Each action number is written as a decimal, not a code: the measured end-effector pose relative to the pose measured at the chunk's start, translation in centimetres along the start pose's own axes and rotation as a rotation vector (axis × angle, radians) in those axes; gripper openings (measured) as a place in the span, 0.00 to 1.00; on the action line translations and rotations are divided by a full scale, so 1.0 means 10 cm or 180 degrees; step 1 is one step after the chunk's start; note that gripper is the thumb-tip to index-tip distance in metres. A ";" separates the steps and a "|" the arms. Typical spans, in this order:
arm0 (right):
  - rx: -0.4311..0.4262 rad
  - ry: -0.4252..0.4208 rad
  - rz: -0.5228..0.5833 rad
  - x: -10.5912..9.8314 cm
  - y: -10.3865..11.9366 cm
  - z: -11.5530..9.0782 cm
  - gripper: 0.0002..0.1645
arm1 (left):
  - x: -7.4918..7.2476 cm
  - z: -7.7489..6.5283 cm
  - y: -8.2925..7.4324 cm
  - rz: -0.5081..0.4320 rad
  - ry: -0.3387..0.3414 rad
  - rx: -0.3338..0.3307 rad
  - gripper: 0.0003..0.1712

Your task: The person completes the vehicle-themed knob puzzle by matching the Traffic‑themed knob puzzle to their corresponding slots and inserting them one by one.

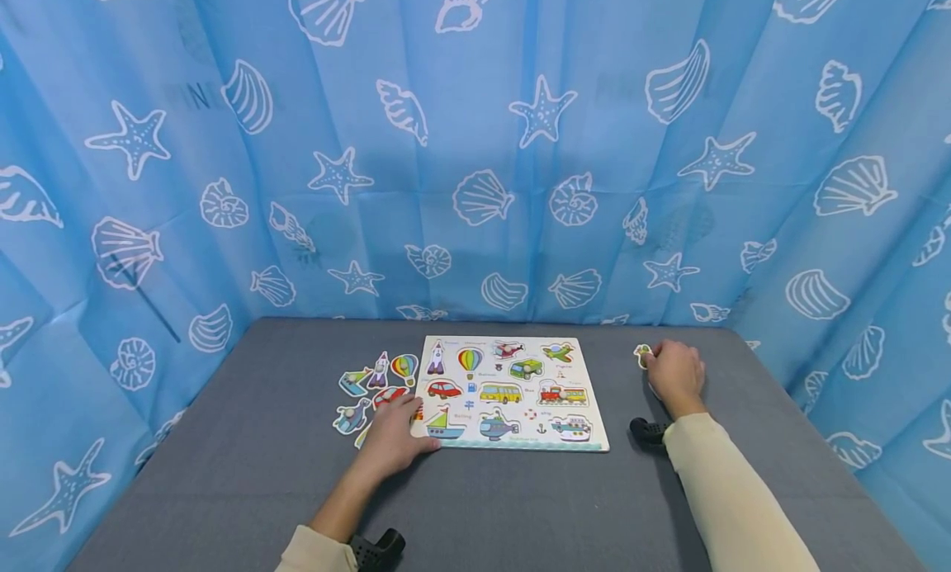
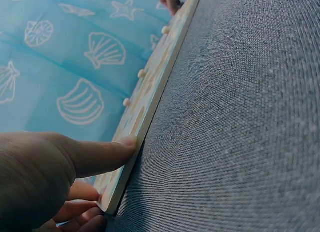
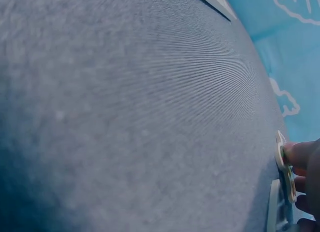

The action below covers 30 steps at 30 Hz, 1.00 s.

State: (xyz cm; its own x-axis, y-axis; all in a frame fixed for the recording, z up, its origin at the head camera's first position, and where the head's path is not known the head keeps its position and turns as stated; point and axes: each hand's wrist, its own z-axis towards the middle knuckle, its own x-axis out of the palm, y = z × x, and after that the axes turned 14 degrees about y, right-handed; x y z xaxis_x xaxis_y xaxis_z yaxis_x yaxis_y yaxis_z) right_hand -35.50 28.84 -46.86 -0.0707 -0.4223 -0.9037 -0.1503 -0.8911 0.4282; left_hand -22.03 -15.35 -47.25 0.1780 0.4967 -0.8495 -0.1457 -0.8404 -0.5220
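Observation:
A wooden vehicle puzzle board [image 1: 475,440] lies flat on the table. My left hand [image 1: 394,440] grips its near left corner, thumb [image 2: 107,154] along the front edge and the other fingers round the left side. Beyond the board's right side, my right hand [image 1: 678,375] pinches a small puzzle piece [image 1: 642,355] with some green on it; its picture is mostly covered by the fingers. In the right wrist view, another pale-edged flat piece [image 3: 273,207] lies just below the pinched one. Small round knobs [image 2: 142,73] stand up from the board.
Left of the board lie loose pieces: a sailboat [image 1: 355,381], a rocket [image 1: 379,371], a balloon [image 1: 404,367], a red car [image 1: 389,396] and a submarine [image 1: 352,416], among several others. A blue shell-patterned curtain [image 1: 483,242] hangs around the grey table [image 1: 520,514].

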 end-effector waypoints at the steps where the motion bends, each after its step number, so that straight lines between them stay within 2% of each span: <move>1: -0.0012 0.0008 -0.0019 -0.01 0.01 0.00 0.12 | 0.00 0.00 0.00 0.0006 -0.0005 0.0002 0.42; 13: -0.0142 0.0049 -0.0085 -0.02 0.12 0.03 0.11 | 0.00 0.01 -0.01 0.0010 -0.0009 -0.0028 0.42; 30: -0.0566 -0.0057 -0.0161 0.11 0.39 0.05 0.09 | -0.03 -0.03 -0.03 0.0015 -0.0026 0.0038 0.42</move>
State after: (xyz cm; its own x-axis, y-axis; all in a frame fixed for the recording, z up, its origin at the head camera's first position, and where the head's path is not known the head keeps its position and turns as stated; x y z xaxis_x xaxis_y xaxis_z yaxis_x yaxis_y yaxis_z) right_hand -36.70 25.04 -46.19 -0.0853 -0.3747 -0.9232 0.0226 -0.9271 0.3742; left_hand -21.70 -15.29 -46.84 0.1695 0.4946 -0.8524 -0.1582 -0.8400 -0.5189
